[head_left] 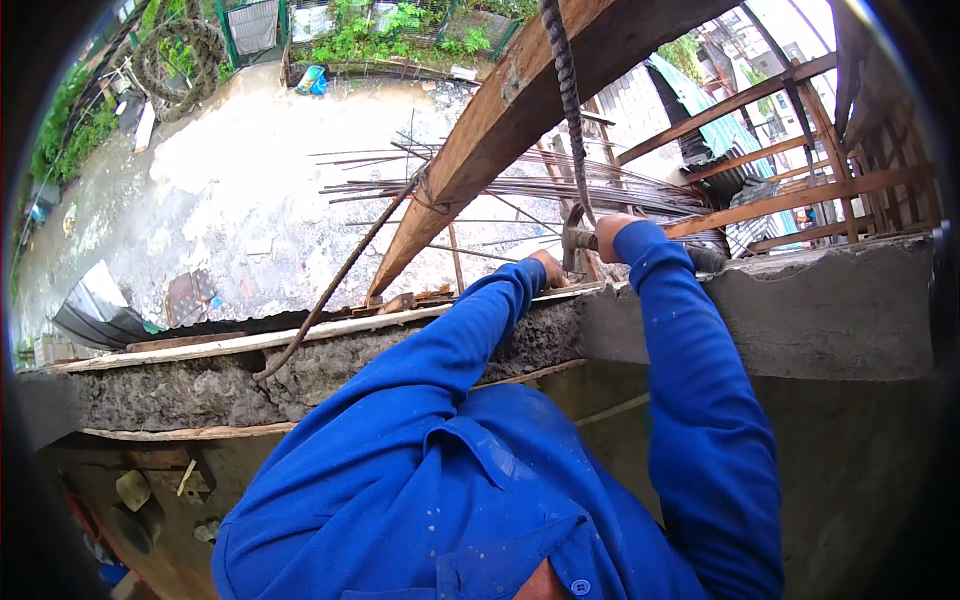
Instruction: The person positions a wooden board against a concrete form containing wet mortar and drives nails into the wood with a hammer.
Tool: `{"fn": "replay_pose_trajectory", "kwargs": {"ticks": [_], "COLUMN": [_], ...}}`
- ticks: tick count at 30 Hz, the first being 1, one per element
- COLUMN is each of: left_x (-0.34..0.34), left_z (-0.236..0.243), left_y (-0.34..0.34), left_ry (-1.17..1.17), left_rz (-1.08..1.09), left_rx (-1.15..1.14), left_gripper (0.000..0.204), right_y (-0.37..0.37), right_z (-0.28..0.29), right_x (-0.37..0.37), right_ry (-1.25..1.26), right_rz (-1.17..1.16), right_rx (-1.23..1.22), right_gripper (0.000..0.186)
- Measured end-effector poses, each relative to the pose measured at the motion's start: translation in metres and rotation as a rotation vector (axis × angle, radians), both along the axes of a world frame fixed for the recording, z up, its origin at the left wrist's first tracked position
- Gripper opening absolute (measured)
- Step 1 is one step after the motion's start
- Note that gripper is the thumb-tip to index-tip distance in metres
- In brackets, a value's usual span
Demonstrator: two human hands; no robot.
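Note:
My right hand (612, 236) is closed round a hammer (574, 238) above the far edge of the concrete wall. The hammer's metal head is to the left of my fist, and its dark grip end (706, 259) sticks out to the right. Left of the hammer, my left hand (550, 268) reaches down at the wooden board (250, 341) along the wall's outer edge. Its fingers are mostly hidden, so I cannot tell what they grip. Both arms wear blue sleeves and stretch across the wall top.
A thick timber beam (480, 140) slants up over the wall, with a twisted rope (566, 90) hanging beside it. One bent rebar (335, 280) rises from the rough concrete (190, 395). Beyond are long steel bars (400, 187), timber framing (770, 205) and the ground far below.

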State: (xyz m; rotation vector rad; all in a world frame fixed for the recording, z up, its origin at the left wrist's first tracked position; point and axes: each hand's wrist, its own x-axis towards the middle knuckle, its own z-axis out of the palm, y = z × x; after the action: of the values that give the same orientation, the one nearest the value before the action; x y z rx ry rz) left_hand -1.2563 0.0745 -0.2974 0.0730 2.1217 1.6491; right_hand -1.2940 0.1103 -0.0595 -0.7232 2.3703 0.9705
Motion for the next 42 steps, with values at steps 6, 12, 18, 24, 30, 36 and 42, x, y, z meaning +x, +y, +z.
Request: {"fn": "replay_pose_trajectory", "kwargs": {"ticks": [6,12,18,24,30,36,42], "left_x": [0.018,0.057,0.094,0.086,0.026,0.002,-0.027], "left_z": [0.009,0.062,0.083,0.104,0.073,0.014,-0.026], "left_y": [-0.018,-0.022,-0.003,-0.011,-0.034,-0.016,-0.024], "left_ry": [0.071,0.051,0.216,0.241,-0.147,-0.033,0.014], "left_rz": [-0.023,-0.192,0.073,0.014,-0.092,-0.062,-0.116], "left_rx": [-0.038,-0.473,-0.604,-0.571,-0.295,0.012,-0.505], "left_gripper": [0.048,0.057,0.029,0.048,0.056,0.050,0.034], "right_y": [-0.026,-0.024,0.000,0.002,-0.009,-0.027,-0.058], "right_z": [0.019,0.018,-0.002,-0.001,0.006,0.016,0.003], "right_x": [-0.011,-0.006,-0.013,-0.009,-0.010,-0.007,-0.008], "right_ry": [-0.046,-0.137,-0.093,-0.089,-0.048,-0.021,-0.033], "right_rz": [0.036,0.102,0.026,0.007,0.056,-0.020,0.101], "right_rx": [-0.021,0.039,0.019,0.021,-0.046,-0.036,-0.024], "right_gripper": [0.032,0.034,0.035,0.035,0.031,0.036,0.034]}}
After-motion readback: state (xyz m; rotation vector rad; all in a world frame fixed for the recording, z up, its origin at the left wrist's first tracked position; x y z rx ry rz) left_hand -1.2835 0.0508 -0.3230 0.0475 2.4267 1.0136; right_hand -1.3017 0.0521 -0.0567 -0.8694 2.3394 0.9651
